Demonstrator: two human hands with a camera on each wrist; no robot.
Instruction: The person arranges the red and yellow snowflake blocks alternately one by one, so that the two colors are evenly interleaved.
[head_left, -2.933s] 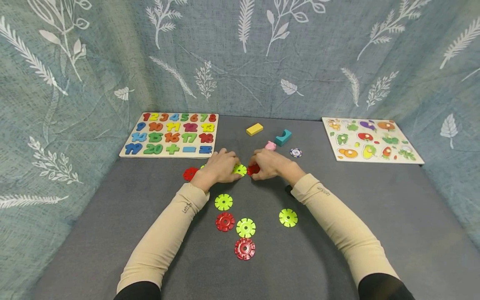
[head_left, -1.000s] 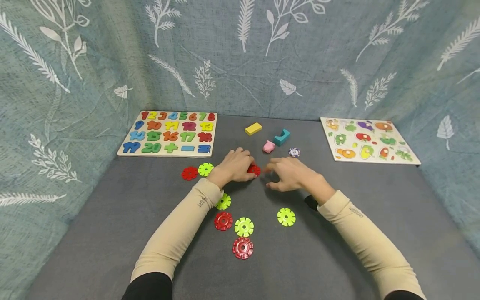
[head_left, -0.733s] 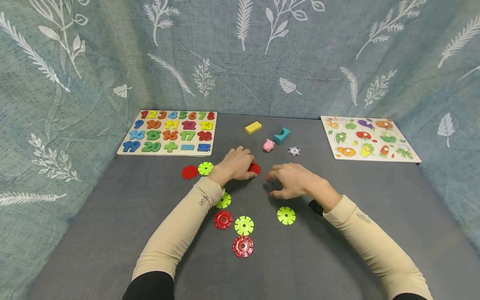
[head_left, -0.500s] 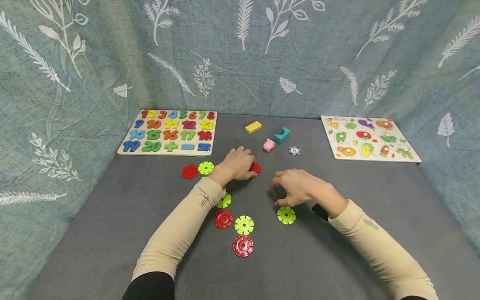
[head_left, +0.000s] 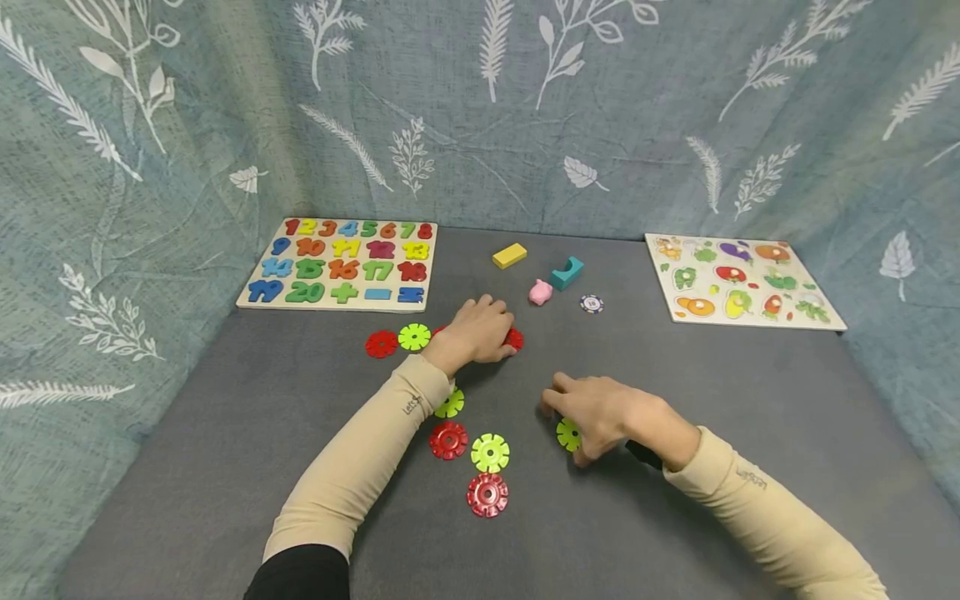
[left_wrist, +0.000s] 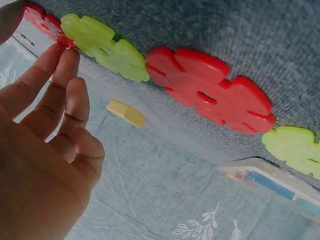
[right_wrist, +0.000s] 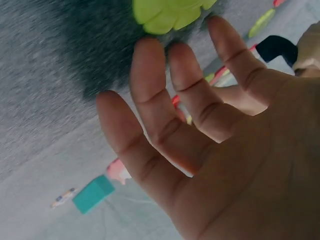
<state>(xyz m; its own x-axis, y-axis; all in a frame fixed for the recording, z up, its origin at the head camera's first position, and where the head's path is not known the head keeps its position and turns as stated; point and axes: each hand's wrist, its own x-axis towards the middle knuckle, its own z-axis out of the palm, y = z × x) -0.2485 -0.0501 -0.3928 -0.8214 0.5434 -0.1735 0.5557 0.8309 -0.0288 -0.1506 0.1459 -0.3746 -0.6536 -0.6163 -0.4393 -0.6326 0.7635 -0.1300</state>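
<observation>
A row of notched plastic interlocking discs, alternating red and lime, lies on the grey table; its left end is a red disc [head_left: 382, 343] beside a lime disc [head_left: 415, 337]. My left hand [head_left: 477, 331] pinches the red disc [left_wrist: 44, 22] at the row's right end between thumb and fingertips and covers part of the row in the head view. In the left wrist view the discs touch edge to edge. My right hand [head_left: 600, 410] hovers with spread, bent fingers over a separate lime disc [head_left: 567, 434], partly hiding it; whether it touches is unclear.
Nearer me lie loose lime [head_left: 490, 452] and red [head_left: 487, 495] discs. Behind are a yellow block [head_left: 510, 256], a pink pig figure [head_left: 540, 292], a teal arch block [head_left: 567, 273] and a poker chip [head_left: 592, 303]. A number board [head_left: 330, 305] and a vegetable board [head_left: 708, 287] flank them.
My right hand has left the red disc at the row's end and moved right and nearer to me, over the lone lime disc. My left hand shifted right onto that red disc, then stayed.
</observation>
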